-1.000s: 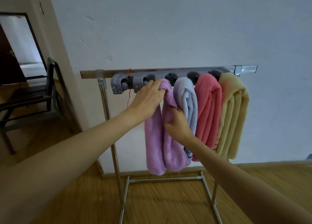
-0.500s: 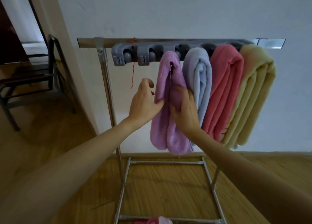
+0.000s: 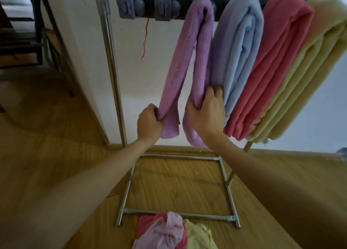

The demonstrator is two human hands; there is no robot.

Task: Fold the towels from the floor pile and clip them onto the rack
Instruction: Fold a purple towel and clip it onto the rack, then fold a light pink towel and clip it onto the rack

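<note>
A folded purple towel [image 3: 189,47] hangs from the grey clip strip [image 3: 150,8] on the metal rack [image 3: 112,64]. My left hand [image 3: 149,124] grips the lower end of its left fold. My right hand [image 3: 206,115] holds the lower part of its right fold, fingers curled behind it. To the right hang a light blue towel [image 3: 242,42], a pink towel [image 3: 272,64] and a yellow towel [image 3: 308,70]. Two clips at the left of the strip hold nothing. The floor pile [image 3: 169,232] of pink, lilac and yellow towels lies at the bottom.
The rack's base frame [image 3: 178,214] rests on the wooden floor against a white wall. A red thread [image 3: 145,40] dangles from the strip. A dark chair [image 3: 28,32] stands at the far left beside a wall corner.
Both hands slid down the purple towel from its top to its lower ends. The view tilted downward, bringing the floor pile into sight.
</note>
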